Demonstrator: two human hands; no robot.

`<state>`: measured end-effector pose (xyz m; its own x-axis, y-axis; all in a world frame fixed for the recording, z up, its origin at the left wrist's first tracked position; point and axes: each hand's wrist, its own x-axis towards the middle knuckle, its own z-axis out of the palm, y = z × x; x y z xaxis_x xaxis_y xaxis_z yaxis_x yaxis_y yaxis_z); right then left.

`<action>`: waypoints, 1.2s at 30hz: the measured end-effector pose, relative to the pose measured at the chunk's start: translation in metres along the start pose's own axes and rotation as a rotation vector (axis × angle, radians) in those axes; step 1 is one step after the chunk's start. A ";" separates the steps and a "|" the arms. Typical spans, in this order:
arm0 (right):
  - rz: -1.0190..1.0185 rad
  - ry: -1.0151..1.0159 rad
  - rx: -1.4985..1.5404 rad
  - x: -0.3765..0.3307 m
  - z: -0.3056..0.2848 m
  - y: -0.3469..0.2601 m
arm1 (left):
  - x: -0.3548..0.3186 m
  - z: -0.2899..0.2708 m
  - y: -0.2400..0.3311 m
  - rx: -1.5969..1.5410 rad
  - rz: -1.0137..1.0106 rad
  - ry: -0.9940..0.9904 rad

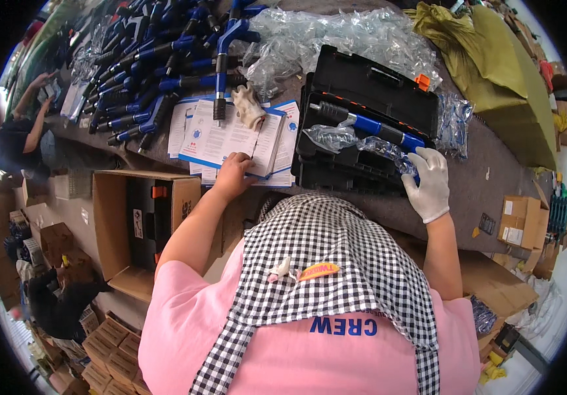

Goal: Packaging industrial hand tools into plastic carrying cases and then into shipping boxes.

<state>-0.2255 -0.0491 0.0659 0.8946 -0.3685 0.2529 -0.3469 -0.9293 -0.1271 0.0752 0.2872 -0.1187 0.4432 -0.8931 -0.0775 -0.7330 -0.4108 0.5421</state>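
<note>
My bare left hand (pixel 234 172) lies on a stack of printed leaflets (pixel 221 138), fingers stretched out near its lower edge. A white knitted glove (pixel 248 107) lies crumpled on the leaflets, beside the nozzle of a blue and black tool (pixel 221 69). To the right, an open black plastic case (pixel 372 76) holds another blue and black rod-shaped tool (pixel 366 123). Clear bags lie across it, one with blue parts (pixel 387 153). My right hand (pixel 430 184), in a white glove, has thumb and fingers around the end of this bag of blue parts at the case's right corner.
A heap of blue and black tools (pixel 142 85) covers the table's left. Clear plastic bags (pixel 343 39) pile behind the case, with a yellow-green sack (pixel 494 72) at right. A carton (pixel 116 224) holding a black case stands at left. Two other people work further left.
</note>
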 end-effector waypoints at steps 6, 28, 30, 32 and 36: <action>-0.020 0.031 0.003 0.010 -0.017 -0.023 | 0.003 0.010 -0.010 0.024 0.061 0.031; -0.011 0.361 0.309 -0.026 -0.008 -0.031 | 0.064 -0.186 0.345 -1.534 1.049 -0.908; 0.041 0.393 0.263 -0.042 -0.009 -0.020 | 0.081 -0.178 0.326 -1.199 0.941 -0.534; 0.055 0.370 0.267 -0.050 -0.006 -0.015 | 0.077 -0.157 0.274 -0.590 0.648 -0.096; 0.093 0.446 0.295 -0.048 0.006 -0.012 | 0.037 -0.054 0.061 -0.147 0.038 0.169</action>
<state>-0.2627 -0.0204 0.0495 0.6354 -0.4834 0.6021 -0.2674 -0.8693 -0.4156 0.0748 0.2391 -0.0428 0.5059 -0.8589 0.0795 -0.6730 -0.3354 0.6593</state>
